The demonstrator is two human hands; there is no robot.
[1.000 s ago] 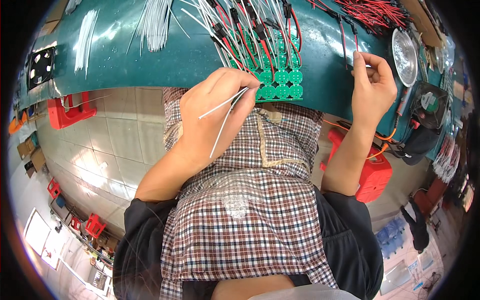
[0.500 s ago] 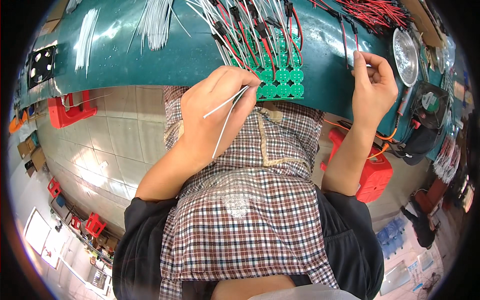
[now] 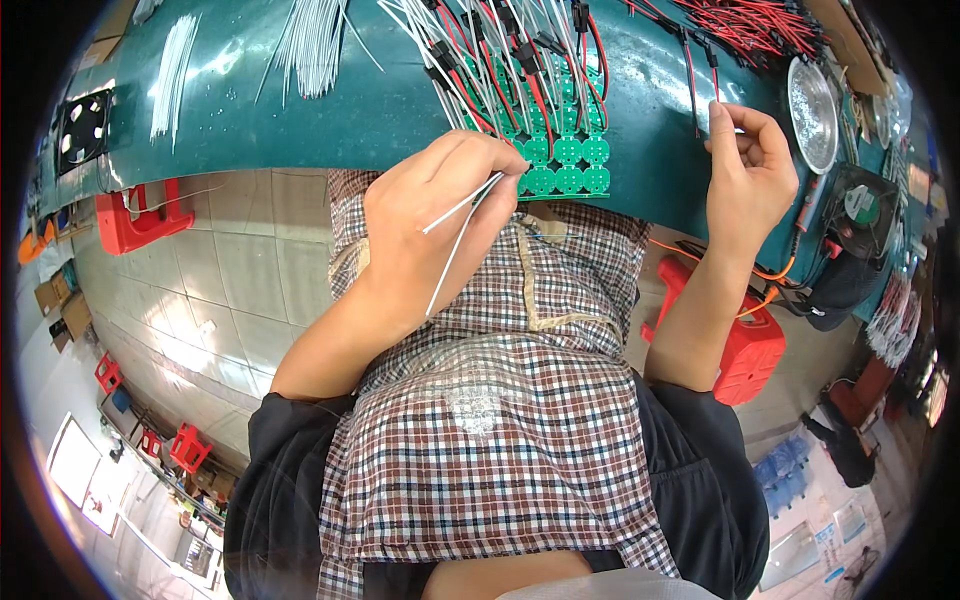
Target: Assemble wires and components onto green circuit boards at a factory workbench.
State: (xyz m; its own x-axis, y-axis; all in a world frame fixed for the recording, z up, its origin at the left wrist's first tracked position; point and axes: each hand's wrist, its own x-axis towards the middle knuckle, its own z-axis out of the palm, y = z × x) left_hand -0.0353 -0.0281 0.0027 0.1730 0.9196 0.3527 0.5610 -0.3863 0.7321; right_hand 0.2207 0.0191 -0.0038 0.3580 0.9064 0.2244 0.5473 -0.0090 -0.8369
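My left hand point(image 3: 440, 215) pinches two thin white wires point(image 3: 455, 235) that trail down over my palm, their tips at the near edge of a green circuit board panel point(image 3: 565, 165). Many white, red and black wires point(image 3: 510, 60) stick out of that panel. My right hand point(image 3: 748, 170) is raised over the teal table point(image 3: 300, 120) further right, fingers closed on a thin red and black wire point(image 3: 695, 75) that runs up from it.
Bundles of white wires point(image 3: 310, 35) and a pile of red wires point(image 3: 760, 25) lie on the table. A round metal dish point(image 3: 812, 100) stands at the right, a small fan point(image 3: 80, 130) at the left. Red stools point(image 3: 745, 340) stand on the tiled floor.
My left hand has shifted slightly with the white wires, which now hang a little steeper. The right hand stays about where it was.
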